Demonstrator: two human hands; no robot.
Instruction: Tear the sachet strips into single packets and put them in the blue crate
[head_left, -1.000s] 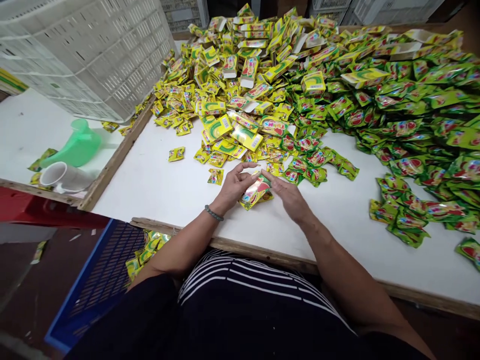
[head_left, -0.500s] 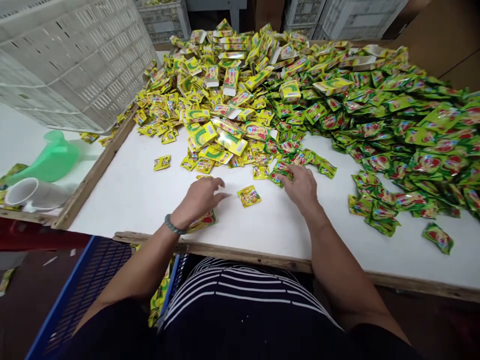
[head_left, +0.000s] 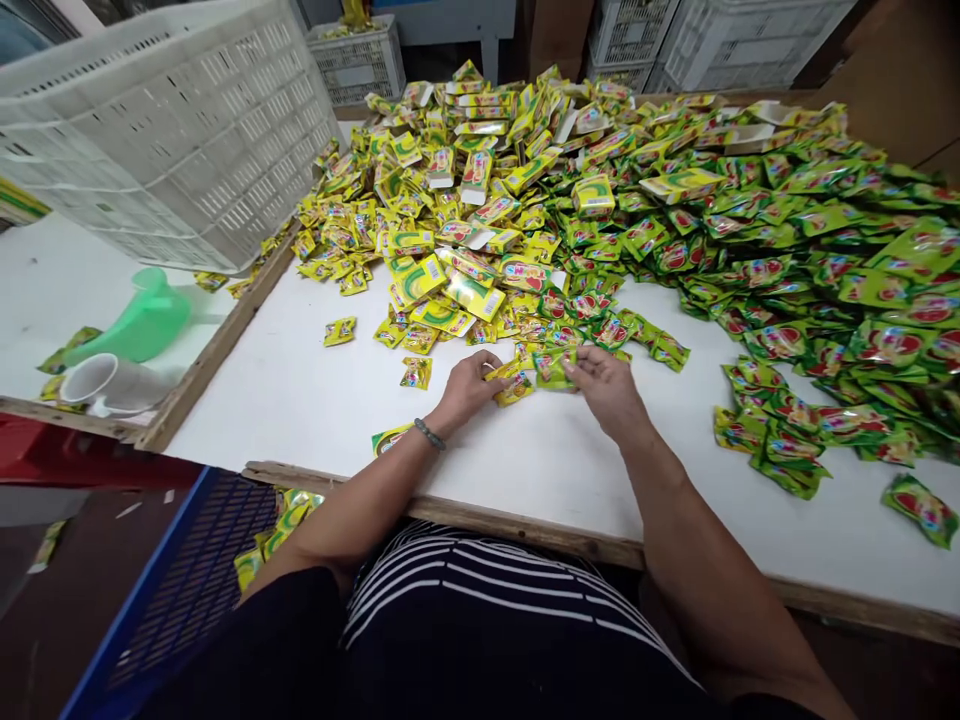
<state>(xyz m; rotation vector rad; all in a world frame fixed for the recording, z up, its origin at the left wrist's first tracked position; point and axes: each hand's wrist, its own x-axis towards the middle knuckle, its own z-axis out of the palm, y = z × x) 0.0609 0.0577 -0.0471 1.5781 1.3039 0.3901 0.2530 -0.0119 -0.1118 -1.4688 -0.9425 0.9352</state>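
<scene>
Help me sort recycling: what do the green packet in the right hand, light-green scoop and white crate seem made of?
Green packet: probably thin, faintly glossy film; plastic or foil unclear.
Light-green scoop: likely smooth plastic, with even tint and soft sheen.
White crate: probably dull moulded plastic, judging by slotted walls.

We saw what looked like a packing workshop: heaped yellow cartons [head_left: 593, 195] and green packets [head_left: 892, 345] across a wood-edged worktable [head_left: 525, 455], a slatted white crate [head_left: 195, 140] at upper left, stacked crates [head_left: 746, 45] at upper right.
</scene>
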